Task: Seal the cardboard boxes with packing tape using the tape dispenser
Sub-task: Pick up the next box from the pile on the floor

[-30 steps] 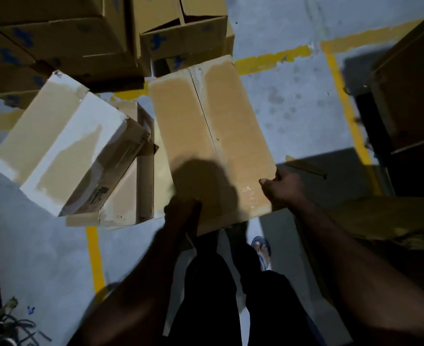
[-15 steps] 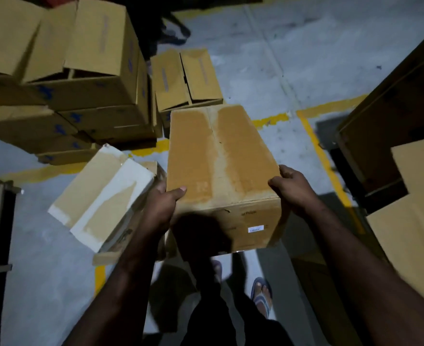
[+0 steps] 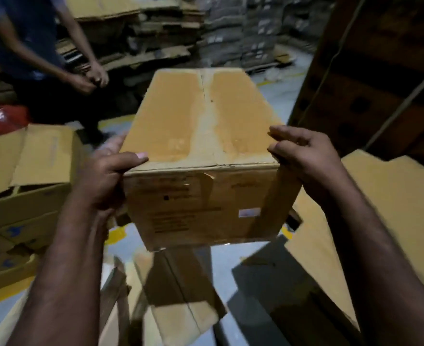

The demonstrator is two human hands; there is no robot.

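A closed brown cardboard box hangs in the air in front of me, its top seam covered by a strip of tape. My left hand grips its near left corner, thumb over the top edge. My right hand holds the near right corner, fingers curled at the top edge and side. No tape dispenser shows in the head view.
Another person stands at the back left. Stacked open boxes sit at the left, flattened cardboard at the right, a tall dark carton behind it. A collapsed box lies on the floor below.
I have lifted the box up off the floor, and my view has swung up from the floor toward the room. Both hands stay on its near corners.
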